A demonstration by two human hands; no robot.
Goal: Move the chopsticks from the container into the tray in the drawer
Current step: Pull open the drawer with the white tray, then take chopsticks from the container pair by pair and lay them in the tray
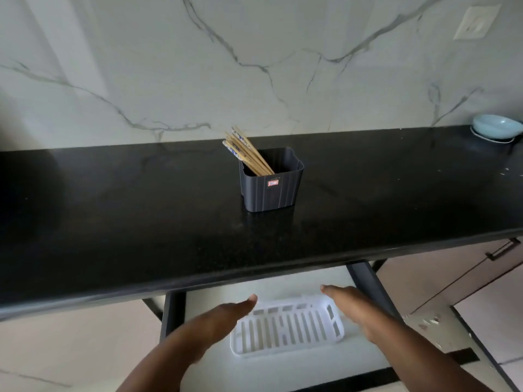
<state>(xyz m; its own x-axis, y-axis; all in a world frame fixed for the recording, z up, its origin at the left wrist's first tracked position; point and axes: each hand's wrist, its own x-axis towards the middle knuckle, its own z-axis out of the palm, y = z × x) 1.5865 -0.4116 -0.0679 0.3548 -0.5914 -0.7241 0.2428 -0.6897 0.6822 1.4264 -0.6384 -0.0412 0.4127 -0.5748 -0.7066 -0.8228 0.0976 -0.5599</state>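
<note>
Chopsticks (247,151) lean in a dark container (271,183) on the black countertop (113,216). Nearest, the left hand (223,316) and right hand (349,304) hover with straight fingers, holding nothing, over a white slotted tray (285,326) in the open drawer (283,366). A blue bowl (496,128) sits far right.

- Bundle of wooden chopsticks (245,149) leans left in a dark grey ribbed plastic container (270,183) on the black table (113,210).
- White slotted plastic tray (285,326) lies in the open drawer (365,281).
- Left hand (226,315) and right hand (348,301) hover flat-fingered over the tray.
</note>
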